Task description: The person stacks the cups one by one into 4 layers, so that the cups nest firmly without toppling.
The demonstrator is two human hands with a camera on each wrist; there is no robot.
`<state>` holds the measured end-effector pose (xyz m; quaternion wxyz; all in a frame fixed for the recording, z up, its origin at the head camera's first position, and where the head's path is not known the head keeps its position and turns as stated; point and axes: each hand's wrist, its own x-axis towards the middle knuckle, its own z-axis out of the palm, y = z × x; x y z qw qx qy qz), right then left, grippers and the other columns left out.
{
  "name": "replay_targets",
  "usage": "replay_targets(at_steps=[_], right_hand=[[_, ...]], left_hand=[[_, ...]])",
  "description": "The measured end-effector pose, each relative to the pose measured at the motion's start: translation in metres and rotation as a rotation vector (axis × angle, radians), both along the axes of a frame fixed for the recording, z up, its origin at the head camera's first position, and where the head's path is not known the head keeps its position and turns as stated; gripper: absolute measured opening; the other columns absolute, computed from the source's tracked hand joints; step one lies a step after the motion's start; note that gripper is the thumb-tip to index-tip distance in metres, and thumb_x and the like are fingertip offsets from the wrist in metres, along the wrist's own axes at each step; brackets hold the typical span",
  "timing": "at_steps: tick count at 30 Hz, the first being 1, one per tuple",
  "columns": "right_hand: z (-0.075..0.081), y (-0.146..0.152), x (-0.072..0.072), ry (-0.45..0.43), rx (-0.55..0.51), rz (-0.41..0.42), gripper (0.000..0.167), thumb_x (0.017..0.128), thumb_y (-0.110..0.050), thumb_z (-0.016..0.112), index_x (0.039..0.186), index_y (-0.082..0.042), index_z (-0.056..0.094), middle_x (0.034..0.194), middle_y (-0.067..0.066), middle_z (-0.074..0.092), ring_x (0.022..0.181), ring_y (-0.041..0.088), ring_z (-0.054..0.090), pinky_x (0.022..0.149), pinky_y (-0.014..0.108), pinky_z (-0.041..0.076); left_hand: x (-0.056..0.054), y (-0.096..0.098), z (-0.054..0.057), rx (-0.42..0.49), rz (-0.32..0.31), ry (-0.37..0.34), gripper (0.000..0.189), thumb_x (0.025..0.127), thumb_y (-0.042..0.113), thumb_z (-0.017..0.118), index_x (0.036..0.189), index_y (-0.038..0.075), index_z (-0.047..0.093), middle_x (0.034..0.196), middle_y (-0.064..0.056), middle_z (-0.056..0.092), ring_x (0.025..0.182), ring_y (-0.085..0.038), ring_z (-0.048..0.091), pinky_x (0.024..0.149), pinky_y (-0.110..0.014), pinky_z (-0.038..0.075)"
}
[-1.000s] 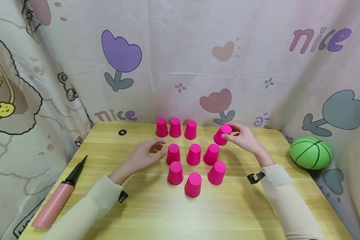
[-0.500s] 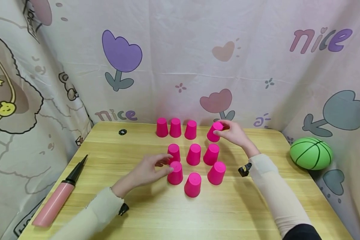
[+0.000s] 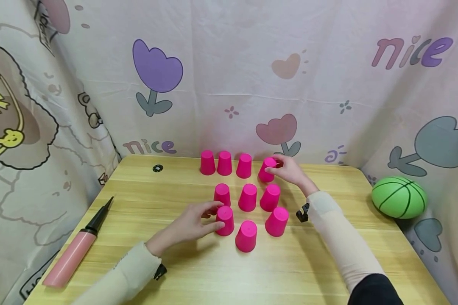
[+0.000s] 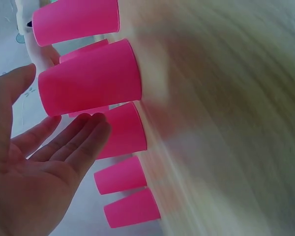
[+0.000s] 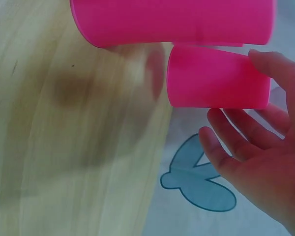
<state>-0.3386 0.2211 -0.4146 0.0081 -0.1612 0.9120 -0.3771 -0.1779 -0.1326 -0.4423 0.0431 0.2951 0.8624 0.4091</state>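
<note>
Right hand pinching the upside-down pink cup at the back row's right end; well apart from it, my left hand spreads thumb and fingers about the near-left pink cup, contact unclear; eight more upturned cups surround them on the wood-grain table.

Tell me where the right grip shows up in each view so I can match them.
Head: the right grip is right of centre, holding the back row's rightmost pink cup.
Left wrist: upper left, partly hidden behind pink cups.
Right wrist: right side, at that same cup.
Shared landmark: the wooden tabletop.
</note>
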Motion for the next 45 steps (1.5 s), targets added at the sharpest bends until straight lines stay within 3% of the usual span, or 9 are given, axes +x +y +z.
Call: replay_targets(at_steps=[4, 20, 35, 45], right_hand=[[-0.003, -0.006, -0.003, 0.007, 0.02, 0.007, 0.052, 0.095, -0.023, 0.078, 0.139, -0.001, 0.063, 0.121, 0.019, 0.069, 0.113, 0.036, 0.067, 0.098, 0.048, 0.059], [-0.015, -0.01, -0.016, 0.005, 0.025, -0.017, 0.057, 0.097, -0.027, 0.075, 0.143, 0.002, 0.059, 0.125, 0.022, 0.068, 0.115, 0.039, 0.067, 0.098, 0.05, 0.06], [-0.017, -0.014, -0.018, -0.007, 0.002, -0.015, 0.053, 0.097, -0.028, 0.076, 0.141, -0.004, 0.062, 0.126, 0.019, 0.069, 0.113, 0.036, 0.066, 0.093, 0.044, 0.061], [-0.017, -0.014, -0.018, -0.025, 0.006, -0.021, 0.062, 0.097, -0.028, 0.076, 0.15, -0.004, 0.054, 0.134, 0.021, 0.065, 0.119, 0.038, 0.064, 0.095, 0.047, 0.061]], left_hand=[[0.001, 0.001, -0.001, 0.007, 0.001, -0.017, 0.056, 0.094, 0.033, 0.081, 0.142, 0.012, 0.062, 0.127, 0.001, 0.073, 0.112, -0.017, 0.072, 0.099, -0.039, 0.062], [0.001, 0.005, -0.007, 0.045, -0.005, -0.074, 0.056, 0.093, 0.032, 0.082, 0.14, 0.013, 0.061, 0.127, 0.001, 0.072, 0.113, -0.018, 0.071, 0.1, -0.039, 0.061], [0.003, 0.006, -0.008, 0.043, -0.008, -0.108, 0.057, 0.092, 0.03, 0.083, 0.141, 0.012, 0.06, 0.127, 0.001, 0.072, 0.113, -0.019, 0.07, 0.1, -0.041, 0.061], [0.002, 0.009, -0.011, 0.026, -0.005, -0.116, 0.058, 0.092, 0.031, 0.083, 0.142, 0.012, 0.059, 0.128, 0.002, 0.071, 0.113, -0.016, 0.07, 0.101, -0.04, 0.061]])
